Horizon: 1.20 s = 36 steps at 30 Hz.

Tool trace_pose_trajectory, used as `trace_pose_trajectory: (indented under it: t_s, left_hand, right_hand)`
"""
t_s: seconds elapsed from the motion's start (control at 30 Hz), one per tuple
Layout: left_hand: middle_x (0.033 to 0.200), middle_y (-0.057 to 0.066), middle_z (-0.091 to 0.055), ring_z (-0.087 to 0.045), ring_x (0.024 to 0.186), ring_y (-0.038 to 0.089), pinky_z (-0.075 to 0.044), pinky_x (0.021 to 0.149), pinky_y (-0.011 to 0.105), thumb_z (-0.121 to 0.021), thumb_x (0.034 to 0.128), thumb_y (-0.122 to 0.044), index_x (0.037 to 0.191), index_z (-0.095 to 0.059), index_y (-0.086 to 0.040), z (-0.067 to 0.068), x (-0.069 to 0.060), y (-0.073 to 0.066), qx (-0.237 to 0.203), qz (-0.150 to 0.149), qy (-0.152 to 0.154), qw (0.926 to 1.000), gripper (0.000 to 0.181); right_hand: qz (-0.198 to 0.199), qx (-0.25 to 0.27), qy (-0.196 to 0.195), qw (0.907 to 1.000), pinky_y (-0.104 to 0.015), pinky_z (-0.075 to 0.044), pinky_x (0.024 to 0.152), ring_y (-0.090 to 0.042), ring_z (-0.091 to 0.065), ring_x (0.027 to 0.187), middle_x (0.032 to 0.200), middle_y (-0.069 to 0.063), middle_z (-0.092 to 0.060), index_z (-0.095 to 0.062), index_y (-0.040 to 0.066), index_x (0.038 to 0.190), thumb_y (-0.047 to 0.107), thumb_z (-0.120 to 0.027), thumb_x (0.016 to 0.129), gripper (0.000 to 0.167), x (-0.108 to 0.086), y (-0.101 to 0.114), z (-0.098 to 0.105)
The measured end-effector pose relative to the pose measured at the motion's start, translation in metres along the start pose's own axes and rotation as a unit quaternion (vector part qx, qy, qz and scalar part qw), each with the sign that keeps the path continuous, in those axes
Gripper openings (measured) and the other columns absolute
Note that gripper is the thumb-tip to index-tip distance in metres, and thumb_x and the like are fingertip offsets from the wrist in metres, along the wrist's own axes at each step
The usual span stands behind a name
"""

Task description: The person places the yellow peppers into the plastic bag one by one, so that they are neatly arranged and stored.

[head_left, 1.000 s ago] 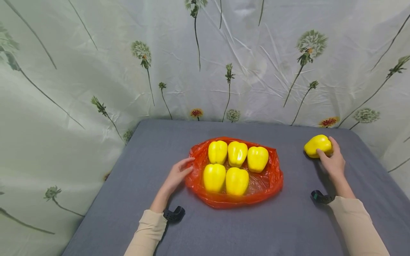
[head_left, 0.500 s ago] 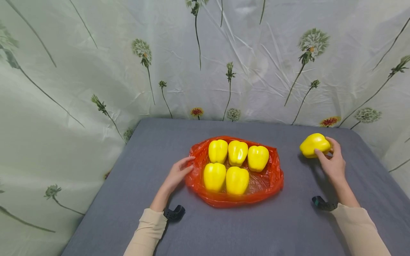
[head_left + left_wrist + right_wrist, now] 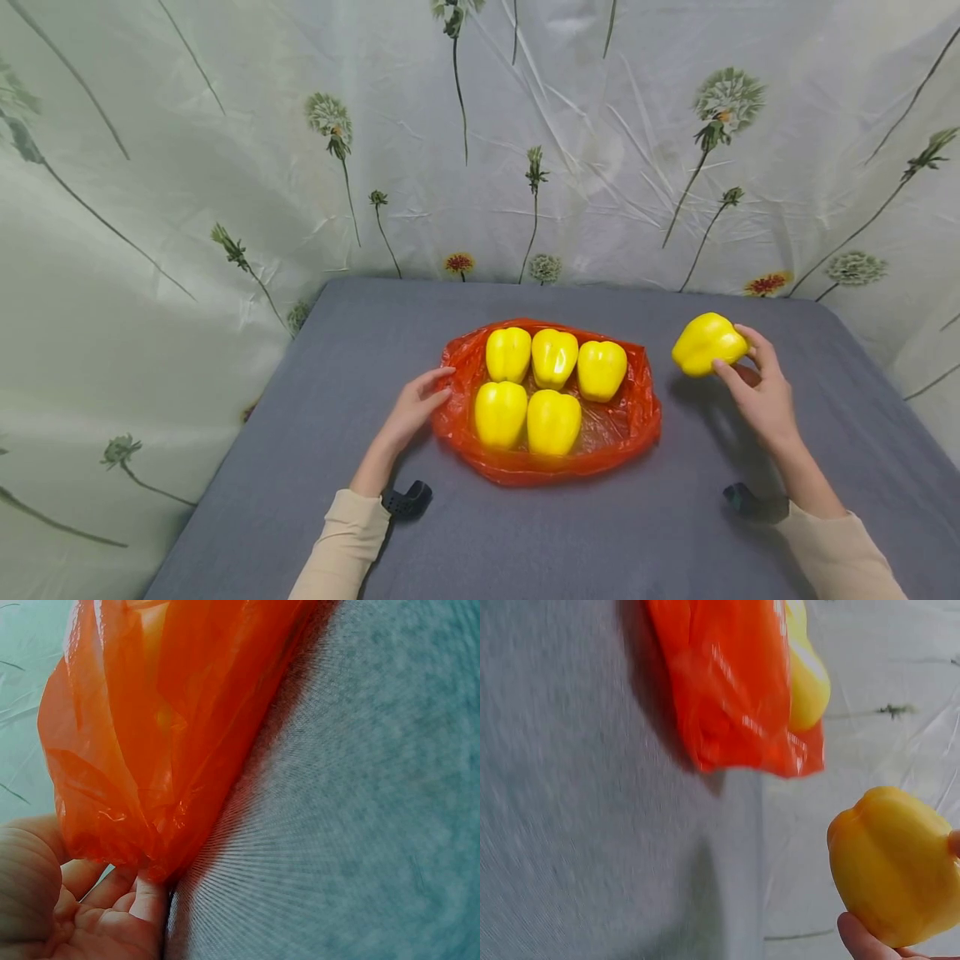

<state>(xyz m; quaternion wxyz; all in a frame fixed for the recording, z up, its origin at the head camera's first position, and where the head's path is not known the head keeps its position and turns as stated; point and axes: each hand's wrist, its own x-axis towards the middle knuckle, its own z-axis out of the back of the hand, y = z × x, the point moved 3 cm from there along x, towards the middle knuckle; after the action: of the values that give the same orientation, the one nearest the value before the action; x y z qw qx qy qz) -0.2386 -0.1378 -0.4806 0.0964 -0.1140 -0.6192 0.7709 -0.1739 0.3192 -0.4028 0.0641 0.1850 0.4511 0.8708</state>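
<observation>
In the head view, a red plastic bag point(image 3: 645, 417) lies spread with its mouth wide, and several yellow bell peppers point(image 3: 555, 422) stand inside it in two rows. My left hand point(image 3: 405, 412) holds the bag's left edge; the left wrist view shows the crumpled plastic point(image 3: 172, 750) at its fingers, with some fingertips hidden behind it. Right of the bag, my right hand point(image 3: 765, 396) grips another yellow bell pepper point(image 3: 705, 343) between thumb and fingers, raised above the table. That pepper point(image 3: 892, 866) also shows large in the right wrist view, apart from the bag.
A grey cloth covers the table point(image 3: 600, 533). Behind and to the left hangs a pale curtain point(image 3: 262, 167) printed with dandelions. Each wrist wears a black band point(image 3: 408, 500). The bag's front right part shows bare plastic beside the front peppers.
My right hand has lifted the yellow bell pepper off the table and moved it left toward the bag. My left hand and the bag have stayed in place.
</observation>
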Motion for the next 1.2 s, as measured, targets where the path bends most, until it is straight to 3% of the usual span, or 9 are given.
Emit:
trace_pose_trajectory:
  t_s: [0.17,0.27,0.4,0.57,0.77,1.1,1.2]
  left_hand:
    - [0.143,0.014,-0.047,-0.05,0.126,0.031,-0.047,0.101,0.041,-0.056,0.0933,-0.021,0.133,-0.05,-0.011,0.0,0.0,0.0,0.001,0.001,-0.002,1.0,0.042]
    - [0.143,0.014,-0.046,-0.049,0.127,0.031,-0.045,0.103,0.043,-0.056,0.0935,-0.021,0.133,-0.05,-0.01,0.0,0.0,0.001,0.003,0.004,-0.003,1.0,0.042]
    - [0.143,0.015,-0.046,-0.047,0.129,0.031,-0.044,0.104,0.044,-0.055,0.0943,-0.02,0.135,-0.048,-0.009,0.0,0.0,0.002,0.004,0.006,-0.002,1.0,0.043]
    - [0.143,0.016,-0.045,-0.049,0.126,0.033,-0.046,0.102,0.041,-0.053,0.0949,-0.018,0.136,-0.047,-0.007,0.0,0.001,0.002,-0.001,0.007,0.0,1.0,0.043]
    - [0.141,0.016,-0.048,-0.054,0.122,0.031,-0.05,0.098,0.033,-0.055,0.0939,-0.019,0.133,-0.05,-0.007,0.0,0.0,0.001,0.009,0.001,-0.004,1.0,0.041]
    - [0.141,0.017,-0.048,-0.046,0.129,0.034,-0.041,0.106,0.047,-0.057,0.0926,-0.018,0.132,-0.052,-0.007,-0.003,-0.001,-0.002,0.02,-0.019,0.004,0.9996,0.041]
    - [0.141,0.017,-0.048,-0.046,0.13,0.034,-0.042,0.106,0.048,-0.056,0.0932,-0.018,0.132,-0.051,-0.006,-0.003,-0.002,-0.004,0.022,-0.019,0.005,0.9996,0.041]
  right_hand:
    - [0.025,0.016,0.022,0.9993,0.003,-0.042,0.07,0.024,-0.046,0.084,0.129,-0.022,-0.037,-0.027,0.022,0.147,0.016,-0.057,0.093,0.062,-0.01,0.008,-0.007]
    - [0.043,0.032,0.043,0.9976,0.003,-0.043,0.072,0.024,-0.047,0.089,0.128,-0.009,-0.04,-0.028,0.02,0.147,0.012,-0.057,0.092,0.062,-0.018,0.013,-0.012]
    - [0.075,0.05,0.09,0.9918,0.002,-0.043,0.077,0.024,-0.046,0.097,0.13,0.012,-0.038,-0.028,0.016,0.147,0.008,-0.057,0.092,0.063,-0.028,0.021,-0.021]
    - [0.1,0.063,0.155,0.9808,0.001,-0.043,0.082,0.021,-0.046,0.102,0.132,0.024,-0.032,-0.027,0.014,0.146,0.007,-0.056,0.092,0.062,-0.038,0.027,-0.032]
    - [0.093,0.071,0.198,0.9731,-0.002,-0.044,0.082,0.021,-0.044,0.105,0.136,0.021,-0.031,-0.027,0.014,0.146,0.011,-0.056,0.093,0.061,-0.047,0.028,-0.047]
    - [0.08,0.082,0.259,0.959,-0.01,-0.049,0.083,0.018,-0.046,0.108,0.132,0.029,-0.034,-0.033,0.017,0.143,0.015,-0.058,0.092,0.057,-0.06,0.023,-0.066]
    - [0.075,0.069,0.275,0.956,-0.012,-0.049,0.084,0.016,-0.047,0.109,0.136,0.02,-0.038,-0.035,0.021,0.142,0.018,-0.058,0.092,0.056,-0.062,0.02,-0.069]
